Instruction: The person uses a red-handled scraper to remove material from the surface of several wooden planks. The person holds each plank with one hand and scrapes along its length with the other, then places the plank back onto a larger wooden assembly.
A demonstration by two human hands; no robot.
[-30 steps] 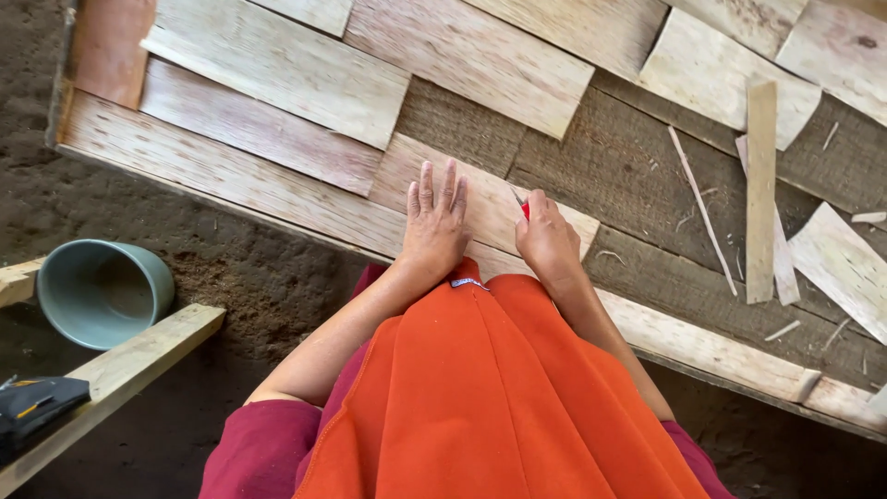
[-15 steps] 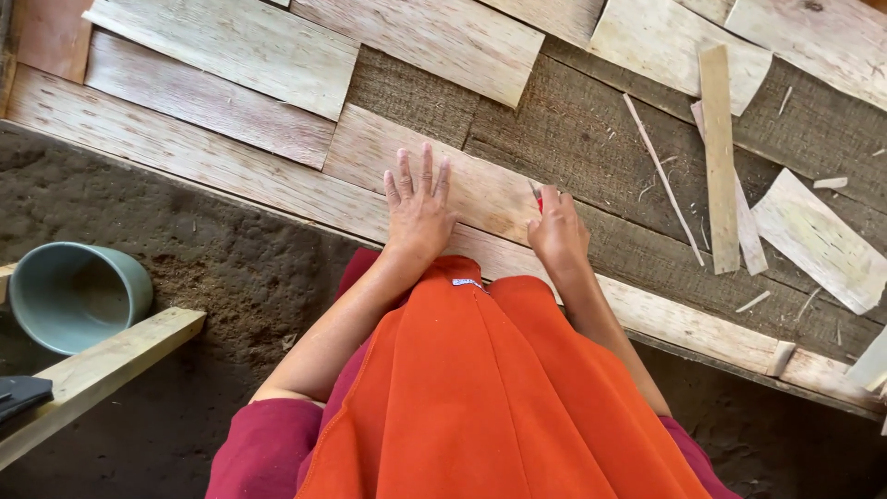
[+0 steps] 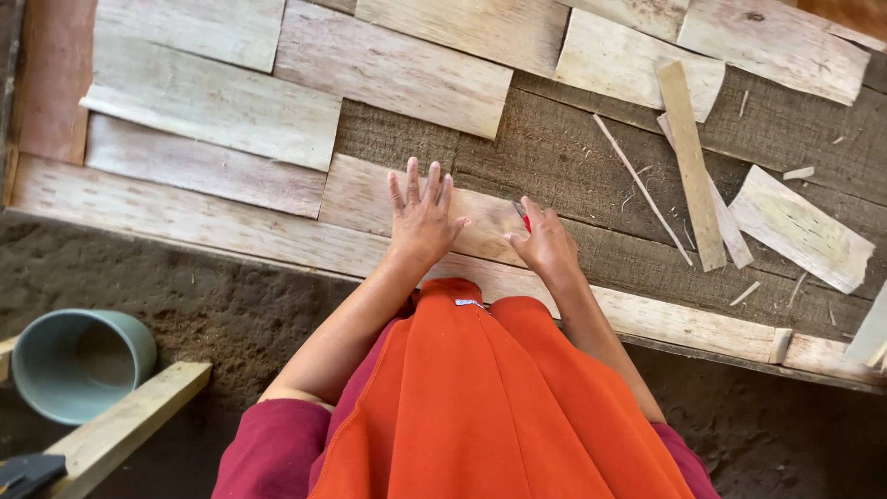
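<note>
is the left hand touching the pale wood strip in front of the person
Touching. The head view shows the left hand pressed flat, fingers spread, on the pale wood strip, no gap visible.

Rough workshop: wood strips (image 3: 397, 69), dirt floor (image 3: 185, 286)

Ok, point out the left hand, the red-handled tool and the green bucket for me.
left hand (image 3: 422, 225), head view, on the back of the hand pressed flat on the wood strip.
red-handled tool (image 3: 526, 222), head view, on the red part showing above the right fingers.
green bucket (image 3: 55, 344), head view, on its rim.
</note>
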